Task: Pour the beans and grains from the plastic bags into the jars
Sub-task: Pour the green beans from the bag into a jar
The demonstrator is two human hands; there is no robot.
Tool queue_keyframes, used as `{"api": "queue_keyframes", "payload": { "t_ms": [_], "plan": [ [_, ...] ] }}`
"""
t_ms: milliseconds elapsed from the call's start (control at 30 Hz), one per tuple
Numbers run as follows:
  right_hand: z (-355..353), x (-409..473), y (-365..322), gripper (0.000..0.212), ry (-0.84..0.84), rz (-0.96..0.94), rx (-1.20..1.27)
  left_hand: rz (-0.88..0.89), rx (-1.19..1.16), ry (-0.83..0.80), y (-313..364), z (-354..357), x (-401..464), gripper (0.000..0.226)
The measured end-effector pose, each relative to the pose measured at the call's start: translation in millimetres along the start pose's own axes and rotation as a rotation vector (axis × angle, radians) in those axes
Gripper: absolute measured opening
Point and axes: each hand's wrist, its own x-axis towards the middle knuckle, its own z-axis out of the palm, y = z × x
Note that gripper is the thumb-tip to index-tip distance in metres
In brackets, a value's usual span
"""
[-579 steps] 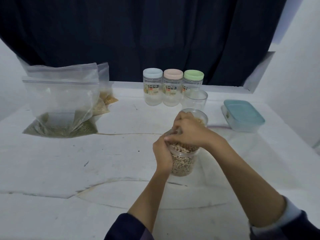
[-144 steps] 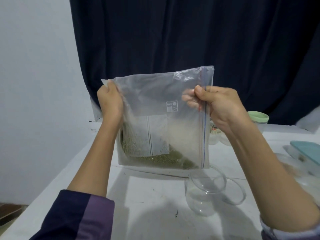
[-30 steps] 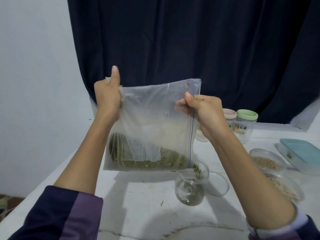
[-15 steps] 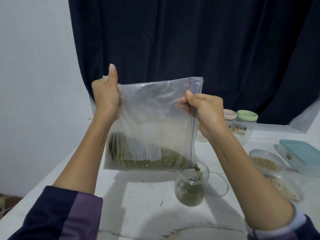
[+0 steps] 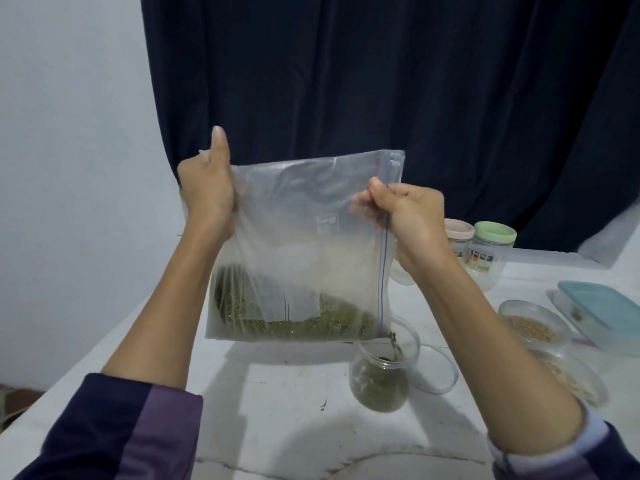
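I hold a clear zip bag point(image 5: 304, 237) on its side above the table, with green beans point(image 5: 294, 320) heaped along its lower edge. My left hand point(image 5: 207, 188) grips the bag's left edge, thumb pointing up. My right hand point(image 5: 408, 216) pinches the zip edge on the right. Beans trickle from the bag's lower right corner into an open clear jar point(image 5: 381, 379), which is partly filled with green beans.
A clear lid point(image 5: 440, 372) lies right of the jar. Two open jars of grain point(image 5: 533, 323) point(image 5: 571, 375) and a teal-lidded box point(image 5: 602, 313) stand at the right. Pink-lidded point(image 5: 459, 233) and green-lidded point(image 5: 493, 247) jars stand behind. A dark curtain hangs at the back.
The heap of beans in the bag has shrunk a little and the level in the jar has risen. Both hands keep their hold on the bag, almost still.
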Motion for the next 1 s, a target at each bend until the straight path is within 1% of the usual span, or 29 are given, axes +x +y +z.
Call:
{"api": "queue_keyframes", "payload": {
  "t_ms": [233, 467, 533, 633, 700, 800, 867, 1000],
  "plan": [
    [0.1, -0.1, -3.5, 0.023, -0.031, -0.031, 0.022, -0.013, -0.012, -0.006, 1.0, -5.5, 0.0, 0.054],
    [1.2, -2.7, 1.6, 0.021, 0.002, -0.038, 0.041, -0.043, -0.036, 0.010, -0.5, -7.2, 2.1, 0.053],
    [1.2, -2.8, 3.0, 0.022, -0.007, -0.029, 0.033, -0.044, -0.019, -0.018, -1.5, -6.5, 0.9, 0.054],
    [2.7, -1.6, 4.1, 0.023, 0.011, -0.026, 0.036, -0.055, -0.036, -0.009, -1.6, -7.0, 0.0, 0.053],
    [3.6, -2.3, 4.7, 0.025, 0.001, -0.033, 0.026, -0.053, -0.037, -0.050, -1.0, -6.3, -1.7, 0.053],
    [4.0, -3.0, 3.0, 0.022, 0.005, -0.050, 0.020, -0.067, -0.030, -0.020, -1.6, -8.4, -0.3, 0.053],
    [4.4, -4.4, 3.2, 0.022, -0.014, -0.070, -0.005, -0.069, -0.005, -0.029, -2.2, -9.2, 0.4, 0.053],
    [4.4, -4.8, 4.6, 0.023, 0.007, -0.089, -0.025, -0.065, -0.021, -0.023, -2.1, -9.6, 0.1, 0.053]
  ]
}}
